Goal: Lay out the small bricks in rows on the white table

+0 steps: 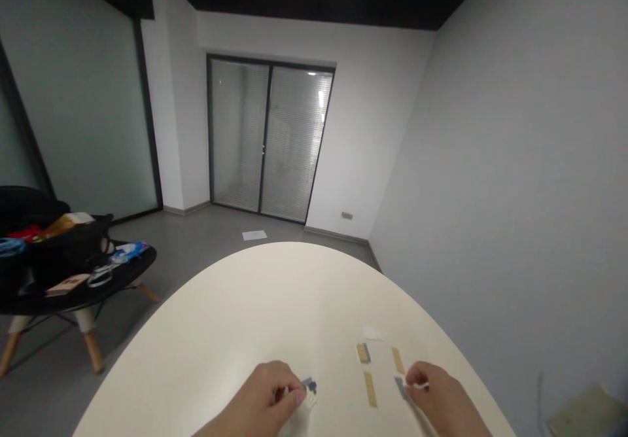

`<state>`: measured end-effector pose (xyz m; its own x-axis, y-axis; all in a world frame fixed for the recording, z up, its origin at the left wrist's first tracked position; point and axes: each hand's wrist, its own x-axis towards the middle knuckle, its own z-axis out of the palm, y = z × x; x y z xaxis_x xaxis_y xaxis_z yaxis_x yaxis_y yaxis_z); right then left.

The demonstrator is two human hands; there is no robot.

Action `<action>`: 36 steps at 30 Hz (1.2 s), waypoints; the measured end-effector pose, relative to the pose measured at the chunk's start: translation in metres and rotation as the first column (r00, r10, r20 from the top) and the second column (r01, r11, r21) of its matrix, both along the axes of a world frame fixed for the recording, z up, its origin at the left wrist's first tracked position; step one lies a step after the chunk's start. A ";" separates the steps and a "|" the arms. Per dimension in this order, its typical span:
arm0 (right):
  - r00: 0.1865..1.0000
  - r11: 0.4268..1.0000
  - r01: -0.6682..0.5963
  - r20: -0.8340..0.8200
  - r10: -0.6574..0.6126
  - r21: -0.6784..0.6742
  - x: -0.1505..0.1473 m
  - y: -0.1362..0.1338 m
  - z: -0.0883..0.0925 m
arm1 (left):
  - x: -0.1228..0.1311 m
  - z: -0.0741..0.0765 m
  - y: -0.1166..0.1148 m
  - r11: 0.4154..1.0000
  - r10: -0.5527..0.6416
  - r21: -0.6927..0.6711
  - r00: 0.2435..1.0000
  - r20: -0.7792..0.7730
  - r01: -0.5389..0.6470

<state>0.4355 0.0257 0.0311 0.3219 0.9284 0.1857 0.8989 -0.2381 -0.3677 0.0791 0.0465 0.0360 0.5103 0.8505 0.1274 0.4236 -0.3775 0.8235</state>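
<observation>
1. Closest to us is our left hand [269, 392], thumb and forefinger pinching a little gray-and-white piece [311, 391] just above the near half of the round tabletop [235, 319].
2. Our right hand [441, 394] sits nearer the tabletop's right edge, fingers curled, fingertips right by a gray strip [400, 385]. Honestly, we can't tell if they're gripping it.
3. Between our hands, toward that right edge, we've got a tan block with a gray side [363, 352], a long tan strip [369, 390] on the near side of it, and a shorter tan strip [398, 360] just beyond the gray one.
4. Further toward the tabletop's far edge, we see a white scrap [371, 333].
5. Off past the left edge, we've got a loaded black chair [122, 270].
</observation>
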 end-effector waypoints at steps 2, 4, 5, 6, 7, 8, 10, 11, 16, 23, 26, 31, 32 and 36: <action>1.000 0.999 -0.011 -0.001 0.011 -0.038 -0.002 -0.001 0.002 | 0.000 0.000 0.001 1.000 0.002 -0.001 1.000 0.002 -0.002; 1.000 0.997 -0.022 -0.013 0.021 -0.074 -0.004 -0.002 0.008 | 0.001 -0.001 0.001 1.000 -0.003 0.001 1.000 -0.001 0.003; 0.999 0.996 -0.032 -0.021 0.030 -0.089 -0.005 -0.003 0.012 | 0.001 -0.001 0.001 1.000 -0.007 0.001 1.000 -0.002 0.007; 0.999 0.994 -0.040 -0.030 0.037 -0.101 -0.006 -0.003 0.015 | 0.001 -0.001 0.001 1.000 -0.009 -0.001 1.000 -0.002 0.009; 0.999 0.993 -0.038 -0.033 0.035 -0.113 -0.007 -0.003 0.017 | 0.001 -0.001 0.001 1.000 -0.010 -0.003 1.000 -0.002 0.010; 0.999 0.991 -0.028 -0.030 0.024 -0.131 -0.008 -0.004 0.019 | 0.001 -0.001 0.001 1.000 -0.010 -0.002 1.000 -0.003 0.010; 1.000 0.985 -0.003 -0.010 0.001 -0.171 -0.010 -0.003 0.021 | 0.001 -0.001 0.001 1.000 -0.011 0.003 1.000 -0.007 0.011; 1.000 0.982 0.005 0.006 -0.004 -0.189 -0.011 -0.003 0.021 | 0.001 -0.001 0.001 1.000 -0.012 0.005 1.000 -0.009 0.012; 0.998 0.974 -0.013 0.058 0.026 -0.227 -0.011 -0.002 0.016 | 0.000 0.000 0.000 1.000 0.001 -0.001 1.000 -0.019 -0.001; 0.996 0.975 0.024 0.084 -0.006 -0.222 -0.007 0.002 0.006 | 0.000 0.003 0.000 1.000 -0.013 -0.003 0.999 -0.036 0.013; 0.995 0.976 0.039 0.098 -0.018 -0.215 -0.011 0.003 0.006 | -0.001 0.002 0.000 1.000 -0.017 0.000 1.000 -0.025 0.017; 0.995 0.982 0.039 0.094 -0.022 -0.187 -0.014 0.005 0.002 | -0.001 -0.004 0.003 0.993 0.119 -0.018 0.992 -0.031 -0.119; 0.995 0.981 0.046 0.092 -0.028 -0.190 -0.014 0.005 0.001 | -0.001 -0.005 0.004 0.987 0.156 -0.023 0.988 -0.024 -0.156; 0.992 0.975 0.079 0.108 -0.058 -0.209 -0.015 0.008 0.000 | -0.004 -0.005 0.007 0.971 0.239 -0.011 0.971 0.020 -0.239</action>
